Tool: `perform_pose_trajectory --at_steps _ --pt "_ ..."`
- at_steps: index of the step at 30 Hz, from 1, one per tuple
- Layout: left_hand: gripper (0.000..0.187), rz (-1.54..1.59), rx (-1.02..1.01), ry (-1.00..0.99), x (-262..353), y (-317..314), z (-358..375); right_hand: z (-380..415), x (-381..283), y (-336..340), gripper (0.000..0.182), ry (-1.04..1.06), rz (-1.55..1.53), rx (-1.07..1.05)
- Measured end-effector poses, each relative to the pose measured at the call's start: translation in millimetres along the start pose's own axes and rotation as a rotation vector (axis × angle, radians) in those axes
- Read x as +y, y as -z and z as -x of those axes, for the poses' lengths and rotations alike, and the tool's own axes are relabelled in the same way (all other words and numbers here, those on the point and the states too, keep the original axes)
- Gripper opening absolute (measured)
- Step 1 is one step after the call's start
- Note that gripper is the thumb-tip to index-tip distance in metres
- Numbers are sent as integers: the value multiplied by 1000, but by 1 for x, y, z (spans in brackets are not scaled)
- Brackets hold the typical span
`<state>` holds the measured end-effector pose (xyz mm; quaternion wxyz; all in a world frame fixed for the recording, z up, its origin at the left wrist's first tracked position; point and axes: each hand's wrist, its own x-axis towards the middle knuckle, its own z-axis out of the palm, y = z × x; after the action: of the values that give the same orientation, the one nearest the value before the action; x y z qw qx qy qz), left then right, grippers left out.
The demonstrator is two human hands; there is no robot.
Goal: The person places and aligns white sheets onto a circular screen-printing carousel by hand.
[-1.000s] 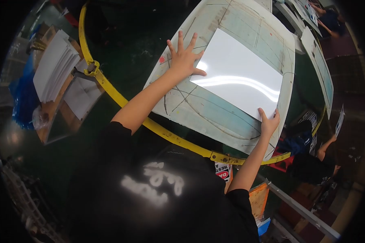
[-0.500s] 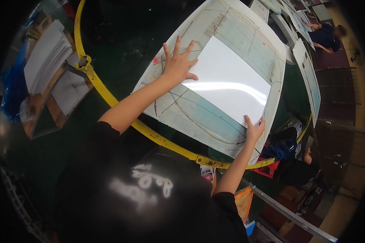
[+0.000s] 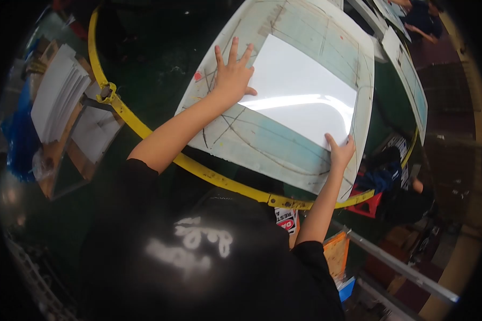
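Note:
A glossy white sheet (image 3: 300,80) lies flat on a pale, worn board (image 3: 262,142) with dark drawn lines, a bluish area and red dots. My left hand (image 3: 233,75) is spread on the board at the sheet's left edge, its thumb over that edge. At the sheet's lower right corner is my right hand (image 3: 341,151), its thumb and forefinger apart and touching the corner. The other fingers of this hand are partly hidden. A bright band of light reflects across the sheet.
A yellow curved rail (image 3: 209,174) passes under my forearms around the board. To the left, stacked white sheets (image 3: 59,93) stand on a wooden rack. Another pale board (image 3: 404,77) is at right, with a person (image 3: 426,21) beyond it. A metal bar (image 3: 401,265) crosses the lower right.
The whole view has shifted slightly, so the board sits higher in the picture. My left hand's fingers are a little closer together. The sheet keeps about the same place on the board.

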<state>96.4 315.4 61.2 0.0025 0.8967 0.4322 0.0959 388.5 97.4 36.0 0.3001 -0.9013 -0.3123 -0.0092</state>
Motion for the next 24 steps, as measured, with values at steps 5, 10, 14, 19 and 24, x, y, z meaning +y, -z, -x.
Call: perform_pose_trajectory --at_steps 5,10,14,19,24 --pt "45 -186 -129 -10 17 13 -9 11 -21 7 76 128 353 130" --pt "46 -293 -151 28 31 14 -9 0 15 2 61 283 60 -212" --pt "44 120 202 -36 37 2 38 48 36 45 57 385 -89 -232" --pt "41 453 350 -135 43 43 145 166 123 148 58 229 142 -40" --pt "35 449 142 6 45 38 226 334 206 213 71 -407 387 -254"
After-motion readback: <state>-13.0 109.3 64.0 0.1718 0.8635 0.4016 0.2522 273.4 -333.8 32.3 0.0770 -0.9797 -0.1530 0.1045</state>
